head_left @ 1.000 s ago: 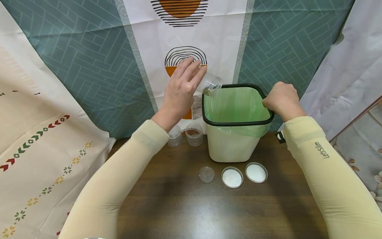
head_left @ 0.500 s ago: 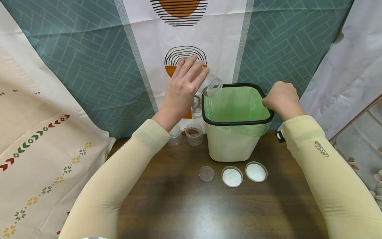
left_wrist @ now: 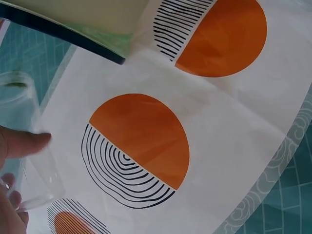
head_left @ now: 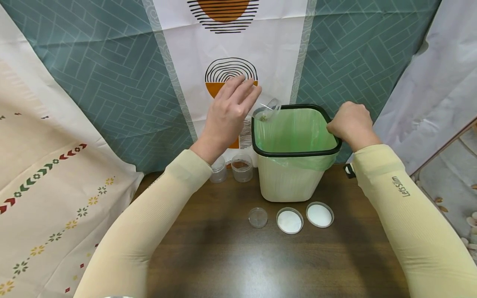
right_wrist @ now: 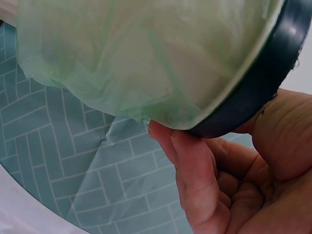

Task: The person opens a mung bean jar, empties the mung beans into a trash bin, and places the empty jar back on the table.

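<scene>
My left hand (head_left: 229,114) grips a clear plastic jar (head_left: 270,109), tipped on its side with its mouth towards the bin. A little greenish-brown matter lies inside the jar near the mouth. In the left wrist view the thumb presses the wall of the jar (left_wrist: 41,170). At the right, my right hand (head_left: 352,124) holds the black rim of a pale trash bin (head_left: 290,180), which has a green liner bag (head_left: 298,130) folded over its edge. The right wrist view has the fingers (right_wrist: 195,175) pinching the rim (right_wrist: 243,92) and liner from outside.
Two clear jars (head_left: 242,169) stand left of the bin on the dark wooden table (head_left: 223,256). In front of it lie a clear lid (head_left: 258,217) and two lids with white liners (head_left: 290,220). A patterned curtain (head_left: 112,91) hangs close behind.
The jar's tilt and angle shift slightly in my left hand, and the matter inside lies at a different spot near the mouth. My right hand stays at the rim.
</scene>
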`<state>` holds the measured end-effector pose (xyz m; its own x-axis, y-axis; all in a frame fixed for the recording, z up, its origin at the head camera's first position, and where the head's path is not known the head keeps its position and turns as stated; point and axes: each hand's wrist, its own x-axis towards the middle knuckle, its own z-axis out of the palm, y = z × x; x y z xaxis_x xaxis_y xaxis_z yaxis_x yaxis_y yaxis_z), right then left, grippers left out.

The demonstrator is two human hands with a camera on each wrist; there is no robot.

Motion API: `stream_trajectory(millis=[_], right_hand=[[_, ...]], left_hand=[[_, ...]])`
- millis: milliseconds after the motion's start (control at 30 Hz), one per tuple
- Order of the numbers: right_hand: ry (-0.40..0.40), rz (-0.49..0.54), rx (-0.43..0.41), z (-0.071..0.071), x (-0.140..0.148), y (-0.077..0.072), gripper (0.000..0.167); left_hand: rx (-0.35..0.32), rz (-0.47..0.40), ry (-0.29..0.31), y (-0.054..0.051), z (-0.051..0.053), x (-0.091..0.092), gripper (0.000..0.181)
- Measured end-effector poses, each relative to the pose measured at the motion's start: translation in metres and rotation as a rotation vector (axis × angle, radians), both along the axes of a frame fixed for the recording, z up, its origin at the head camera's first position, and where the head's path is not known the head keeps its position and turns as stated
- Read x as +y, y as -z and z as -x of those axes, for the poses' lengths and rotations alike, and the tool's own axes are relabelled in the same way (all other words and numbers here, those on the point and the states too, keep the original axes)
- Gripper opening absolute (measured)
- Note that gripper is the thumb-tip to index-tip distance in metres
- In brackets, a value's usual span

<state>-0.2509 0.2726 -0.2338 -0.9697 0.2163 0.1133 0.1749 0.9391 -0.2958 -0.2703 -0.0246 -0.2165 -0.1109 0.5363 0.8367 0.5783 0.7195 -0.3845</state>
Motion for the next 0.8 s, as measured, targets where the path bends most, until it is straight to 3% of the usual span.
stream_trajectory(millis=[333,800], right_hand=[[0.004,0.0,-0.003,-0.0001,-0.0003,-0.0009,0.023],[0.005,0.011,0.016,-0.0007,-0.0007,0.0001,0.02]], left_hand=[[0.042,-0.023,-0.006,0.0015,0.0025,0.0008,0.035],[0.016,0.003,-0.027,0.0046,0.0058,-0.0007,0.036]])
